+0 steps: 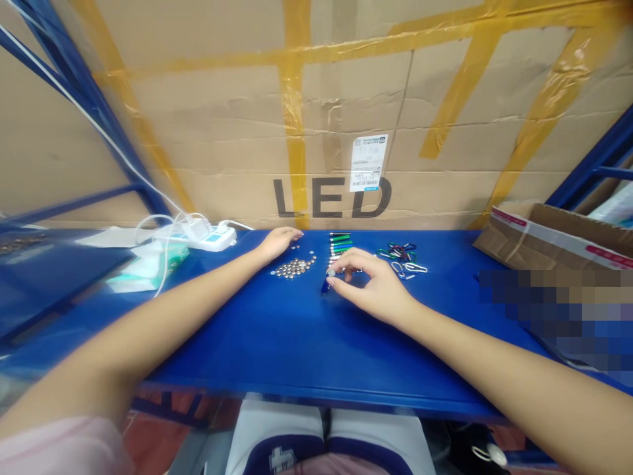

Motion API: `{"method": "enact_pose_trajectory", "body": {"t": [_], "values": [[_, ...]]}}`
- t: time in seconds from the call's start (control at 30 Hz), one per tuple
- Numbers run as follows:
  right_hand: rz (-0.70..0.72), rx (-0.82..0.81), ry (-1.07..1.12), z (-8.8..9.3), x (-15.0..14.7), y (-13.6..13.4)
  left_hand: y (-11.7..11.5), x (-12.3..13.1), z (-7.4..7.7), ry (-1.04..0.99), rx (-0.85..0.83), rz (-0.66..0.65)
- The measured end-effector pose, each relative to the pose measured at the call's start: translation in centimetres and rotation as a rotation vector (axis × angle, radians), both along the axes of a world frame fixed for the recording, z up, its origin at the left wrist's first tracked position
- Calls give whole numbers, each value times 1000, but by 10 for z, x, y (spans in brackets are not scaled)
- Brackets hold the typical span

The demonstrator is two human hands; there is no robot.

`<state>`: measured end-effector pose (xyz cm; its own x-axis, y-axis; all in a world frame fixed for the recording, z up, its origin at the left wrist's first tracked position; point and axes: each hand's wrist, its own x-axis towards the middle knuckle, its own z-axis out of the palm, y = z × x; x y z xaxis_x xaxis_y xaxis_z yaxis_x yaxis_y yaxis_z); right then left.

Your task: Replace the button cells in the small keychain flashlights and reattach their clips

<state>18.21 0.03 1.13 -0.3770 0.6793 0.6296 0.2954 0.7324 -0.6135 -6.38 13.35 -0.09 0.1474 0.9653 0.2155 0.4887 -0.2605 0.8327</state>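
Note:
My left hand (278, 241) lies on the blue shelf (277, 330) with its fingers stretched out, just behind a heap of small silver button cells (293, 268). My right hand (368, 284) is curled, its thumb and fingers pinched on a small blue cylinder with a silver tip (327, 280), perhaps a mini flashlight. Beyond it a row of green and blue cylinders (340, 242) lies side by side. To the right of these sits a cluster of coloured carabiner clips (401, 256).
A white power strip with plugs and cables (198, 234) and folded pale packets (143, 267) lie at the left. An open cardboard box (544, 241) stands at the right. A large taped carton marked LED (316, 119) closes off the back.

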Motion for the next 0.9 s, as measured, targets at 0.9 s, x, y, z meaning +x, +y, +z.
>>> {"method": "enact_pose_trajectory", "body": {"t": [0.9], "values": [[4,-27,-7,0,2,2,-83,27,28,-118,-38,-147]]}}
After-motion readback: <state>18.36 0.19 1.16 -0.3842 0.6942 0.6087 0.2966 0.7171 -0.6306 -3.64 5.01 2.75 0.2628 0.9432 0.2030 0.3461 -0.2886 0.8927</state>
